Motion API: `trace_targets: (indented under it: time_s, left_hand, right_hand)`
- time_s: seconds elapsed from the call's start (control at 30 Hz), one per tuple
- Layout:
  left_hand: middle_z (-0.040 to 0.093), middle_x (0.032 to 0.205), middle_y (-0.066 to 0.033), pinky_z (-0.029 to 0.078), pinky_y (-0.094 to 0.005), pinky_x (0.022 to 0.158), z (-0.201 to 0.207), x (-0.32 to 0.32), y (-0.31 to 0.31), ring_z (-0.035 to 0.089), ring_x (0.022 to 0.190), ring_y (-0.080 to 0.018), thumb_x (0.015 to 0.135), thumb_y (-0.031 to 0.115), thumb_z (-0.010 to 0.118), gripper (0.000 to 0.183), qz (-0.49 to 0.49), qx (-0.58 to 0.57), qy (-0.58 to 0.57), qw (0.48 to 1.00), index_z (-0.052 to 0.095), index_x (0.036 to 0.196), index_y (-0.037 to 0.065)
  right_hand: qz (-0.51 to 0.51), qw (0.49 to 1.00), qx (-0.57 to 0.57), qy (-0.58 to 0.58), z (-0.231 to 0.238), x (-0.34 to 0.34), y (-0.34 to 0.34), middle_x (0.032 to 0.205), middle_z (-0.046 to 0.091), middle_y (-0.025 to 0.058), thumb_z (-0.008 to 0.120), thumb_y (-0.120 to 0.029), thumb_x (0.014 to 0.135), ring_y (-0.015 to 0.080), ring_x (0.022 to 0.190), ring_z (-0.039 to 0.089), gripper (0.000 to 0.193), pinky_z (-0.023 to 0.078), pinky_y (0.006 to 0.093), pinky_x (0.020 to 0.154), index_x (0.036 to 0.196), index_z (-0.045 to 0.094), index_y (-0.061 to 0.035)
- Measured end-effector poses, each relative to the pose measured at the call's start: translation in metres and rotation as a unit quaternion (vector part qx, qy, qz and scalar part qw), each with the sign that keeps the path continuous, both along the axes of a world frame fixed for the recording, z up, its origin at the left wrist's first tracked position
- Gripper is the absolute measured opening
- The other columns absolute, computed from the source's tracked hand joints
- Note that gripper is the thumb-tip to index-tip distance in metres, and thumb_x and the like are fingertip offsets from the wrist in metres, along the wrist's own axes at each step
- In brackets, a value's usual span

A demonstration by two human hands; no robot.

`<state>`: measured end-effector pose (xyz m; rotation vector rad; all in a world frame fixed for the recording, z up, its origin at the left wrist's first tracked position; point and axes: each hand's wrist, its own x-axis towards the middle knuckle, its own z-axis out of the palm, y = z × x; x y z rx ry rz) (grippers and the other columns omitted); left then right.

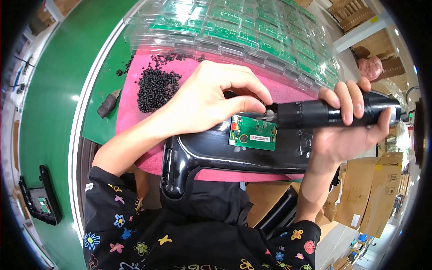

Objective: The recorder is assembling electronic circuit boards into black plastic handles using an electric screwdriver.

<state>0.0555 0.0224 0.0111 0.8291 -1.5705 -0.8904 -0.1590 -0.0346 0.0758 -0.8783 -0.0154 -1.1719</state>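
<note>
My right hand (348, 121) is wrapped around a black electric screwdriver (297, 113), which lies level with its tip pointing left. At that tip, the thumb and forefinger of my left hand (216, 96) are pinched together; whatever small thing they hold is too small to make out. Just below the fingertips sits a green circuit board (253, 133) with a white label and a round component. The board rests on a glossy black plastic housing (216, 153) with a curved arm at its left. My left wrist passes close by a heap of small black screws (155, 92).
The housing lies on a pink mat (130, 105). Clear plastic trays of green boards (234, 33) stand along the far side. A dark scrap (108, 105) lies on the green table. Another black housing (40, 198) is at far left; cardboard boxes (366, 193) stand at right.
</note>
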Motion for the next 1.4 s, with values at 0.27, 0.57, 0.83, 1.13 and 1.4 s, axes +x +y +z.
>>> trace_targets:
  time_s: [0.27,0.57,0.83,1.13,1.4]
  left_hand:
    - [0.07,0.086,-0.01,0.053,-0.0259,0.07,0.005,-0.006,0.006,0.066,0.076,-0.0146,0.079,-0.005,0.069,0.008,-0.083,0.178,0.078,0.977,0.07,0.087,-0.003]
    - [0.069,0.078,-0.0092,0.052,-0.0282,0.064,-0.006,-0.006,0.008,0.067,0.069,-0.0182,0.076,0.004,0.076,0.012,-0.077,-0.004,-0.086,0.993,0.068,0.083,-0.002]
    - [0.069,0.078,-0.0107,0.052,-0.0303,0.063,-0.01,-0.01,0.007,0.068,0.071,-0.023,0.077,0.003,0.073,0.011,-0.095,-0.001,-0.104,0.99,0.066,0.084,-0.002]
    - [0.063,0.085,-0.0141,0.051,-0.0389,0.068,-0.021,-0.003,0.006,0.065,0.078,-0.0321,0.078,-0.004,0.065,0.014,-0.025,-0.049,-0.258,0.965,0.064,0.093,-0.003]
    - [0.05,0.081,-0.0111,0.047,-0.0402,0.071,-0.02,-0.003,0.011,0.057,0.081,-0.0292,0.066,-0.012,0.057,0.04,-0.033,-0.028,-0.364,0.93,0.069,0.101,0.001]
  right_hand:
    - [-0.051,0.997,-0.058,-0.003,0.013,-0.009,0.037,0.063,0.048,-0.0048,0.069,-0.03,0.079,0.0061,0.052,0.046,0.034,0.038,0.025,0.064,0.095,0.047,-0.0094]
    - [-0.097,0.978,-0.185,0.007,0.007,-0.008,0.056,0.058,0.052,-0.008,0.073,-0.033,0.068,0.0032,0.046,0.047,0.037,0.041,0.0213,0.063,0.088,0.049,-0.0132]
    - [-0.106,0.975,-0.194,0.031,0.005,-0.006,0.055,0.058,0.052,-0.0083,0.074,-0.037,0.07,0.0023,0.047,0.05,0.04,0.041,0.0207,0.063,0.089,0.047,-0.014]
    - [-0.105,0.964,-0.168,0.176,-0.013,-0.035,0.028,0.07,0.052,-0.0026,0.069,-0.05,0.078,0.0076,0.055,0.046,0.051,0.033,0.0263,0.061,0.099,0.047,-0.0092]
    - [-0.107,0.961,-0.158,0.2,-0.042,-0.047,0.007,0.07,0.049,-0.0002,0.061,-0.054,0.084,0.0093,0.053,0.041,0.052,0.032,0.0286,0.061,0.101,0.048,-0.0067]
